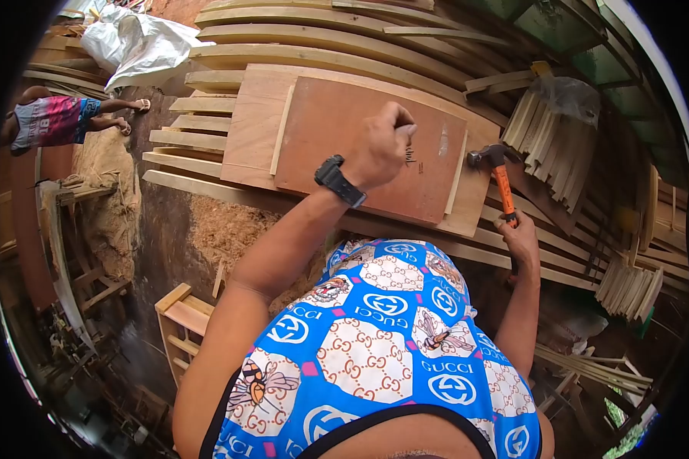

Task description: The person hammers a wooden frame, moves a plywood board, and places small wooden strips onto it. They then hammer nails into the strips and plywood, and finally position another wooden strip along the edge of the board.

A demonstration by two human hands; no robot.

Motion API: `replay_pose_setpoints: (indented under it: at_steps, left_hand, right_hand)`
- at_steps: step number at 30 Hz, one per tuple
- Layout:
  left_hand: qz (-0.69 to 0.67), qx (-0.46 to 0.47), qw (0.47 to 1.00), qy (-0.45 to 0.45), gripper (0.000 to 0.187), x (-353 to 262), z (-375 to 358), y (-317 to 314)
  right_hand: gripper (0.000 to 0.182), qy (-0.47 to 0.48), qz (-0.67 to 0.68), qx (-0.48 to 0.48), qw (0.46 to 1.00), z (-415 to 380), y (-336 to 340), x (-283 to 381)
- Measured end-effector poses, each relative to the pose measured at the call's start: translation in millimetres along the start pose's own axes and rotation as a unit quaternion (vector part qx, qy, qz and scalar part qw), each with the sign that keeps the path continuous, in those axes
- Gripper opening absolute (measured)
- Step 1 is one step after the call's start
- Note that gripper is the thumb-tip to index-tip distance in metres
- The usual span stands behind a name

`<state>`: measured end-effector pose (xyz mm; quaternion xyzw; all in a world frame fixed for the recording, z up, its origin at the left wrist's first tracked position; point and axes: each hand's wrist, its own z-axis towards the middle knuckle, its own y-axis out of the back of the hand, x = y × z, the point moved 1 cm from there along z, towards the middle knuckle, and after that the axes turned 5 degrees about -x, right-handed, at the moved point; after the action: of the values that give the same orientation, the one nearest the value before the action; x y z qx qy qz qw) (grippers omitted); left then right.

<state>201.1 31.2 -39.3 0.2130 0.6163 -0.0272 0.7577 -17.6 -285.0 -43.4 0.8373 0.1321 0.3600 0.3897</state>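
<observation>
My left hand (380,147), with a black watch (340,181) on its wrist, is over the reddish-brown panel (321,130). Its fingers are curled together, and whatever they hold is too small or hidden to make out. A few nails (410,155) lie on the panel just beside this hand, and more small nails (443,141) are farther right. In my right hand (519,239) is a claw hammer (502,183) with an orange and black handle, its head near the panel's right side. A pale wood strip (282,130) runs along the panel's left edge, on a larger plywood sheet (246,126).
Long boards (298,37) lie beneath and beyond the plywood. Bundled wood slats (547,145) stand at right under clear plastic. Sawdust (226,229) covers part of the floor, near a wooden frame (185,314). Another person (57,120) is at upper left, by a white sheet (138,46).
</observation>
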Motion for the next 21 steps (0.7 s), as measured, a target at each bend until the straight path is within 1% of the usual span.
replay_pose_setpoints:
  at_steps: [1,2,3,4,5,7,8,10,11,12,13,14,15,16,17,18,19,20,21]
  left_hand:
    - [-0.131,0.002,0.986,0.105,0.007,3,5,16]
    - [-0.192,0.007,0.963,0.188,0.011,4,9,35]
    - [-0.195,-0.015,0.960,0.203,0.011,6,12,53]
    - [-0.197,-0.035,0.955,0.218,0.012,9,15,70]
    - [-0.197,-0.037,0.956,0.216,0.012,18,16,86]
    - [-0.273,-0.098,0.933,0.213,0.017,40,17,114]
    - [-0.272,-0.099,0.933,0.212,0.017,46,17,125]
    - [-0.283,-0.154,0.929,0.181,0.020,52,20,143]
    - [-0.280,-0.152,0.931,0.181,0.020,58,23,149]
    - [-0.231,-0.163,0.945,0.164,0.019,67,27,154]
    - [-0.182,-0.175,0.957,0.146,0.018,68,30,156]
    - [-0.134,-0.205,0.961,0.129,0.015,70,34,152]
    - [-0.133,-0.203,0.962,0.126,0.015,73,38,149]
    - [-0.083,-0.221,0.968,0.081,0.016,78,41,147]
    - [-0.034,-0.237,0.970,0.037,0.016,84,43,144]
    - [-0.068,-0.236,0.968,0.046,0.016,88,44,140]
    - [-0.066,-0.233,0.969,0.044,0.016,92,45,137]
    - [-0.050,-0.250,0.965,0.053,0.015,97,46,135]
    - [-0.035,-0.268,0.961,0.062,0.014,98,48,133]
  right_hand:
    - [0.025,0.005,0.000,0.001,1.000,-1,2,4]
    - [0.022,-0.021,0.034,0.015,0.999,-3,5,9]
    - [0.019,-0.047,0.068,0.028,0.996,-5,8,13]
    - [0.020,-0.036,0.103,0.025,0.994,-10,6,19]
    - [0.020,-0.033,0.104,0.024,0.994,-10,3,20]
    - [0.021,-0.001,0.218,0.014,0.976,-11,-3,28]
    - [0.020,0.019,0.218,0.010,0.976,-11,-2,37]
    - [0.018,0.035,0.240,0.015,0.970,-15,1,68]
    - [0.016,0.051,0.262,0.019,0.964,-16,2,83]
    - [0.015,0.080,0.256,0.027,0.963,-16,1,96]
    - [0.015,0.080,0.259,0.026,0.962,-17,0,108]
    - [0.016,0.098,0.276,0.057,0.954,-19,-1,122]
    - [0.017,0.116,0.292,0.088,0.945,-21,-3,137]
    - [0.022,0.112,0.331,0.117,0.929,-27,-5,155]
    - [0.022,0.113,0.334,0.116,0.929,-29,-11,168]
    - [0.023,0.122,0.342,0.157,0.918,-30,-17,179]
    - [0.023,0.131,0.351,0.196,0.906,-31,-23,189]
    - [0.023,0.131,0.355,0.195,0.905,-33,-27,199]
    - [0.025,0.138,0.336,0.221,0.905,-35,-31,208]
